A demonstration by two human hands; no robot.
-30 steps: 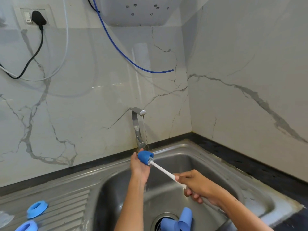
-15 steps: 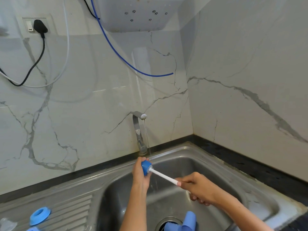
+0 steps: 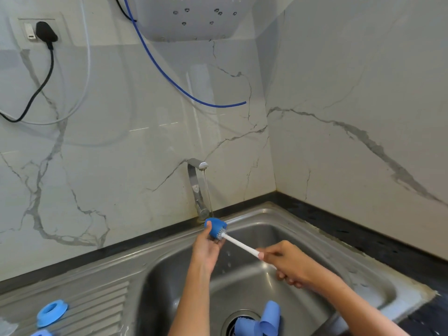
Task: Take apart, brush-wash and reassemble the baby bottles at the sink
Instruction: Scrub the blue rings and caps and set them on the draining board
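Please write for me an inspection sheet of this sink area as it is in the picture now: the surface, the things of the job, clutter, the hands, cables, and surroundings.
Surface: steel sink with ribbed drainboard at its left; thin water stream from the tap.
Job's things: blue cap with the brush head in it; blue ring on the drainboard, another cut by the frame edge; blue parts at the drain.
Clutter: nothing seen.
Hands: left hand holds the cap; right hand grips the brush handle.
Cables: black cord from a plug; blue hose; white cord.
Surroundings: marble walls, white unit above.
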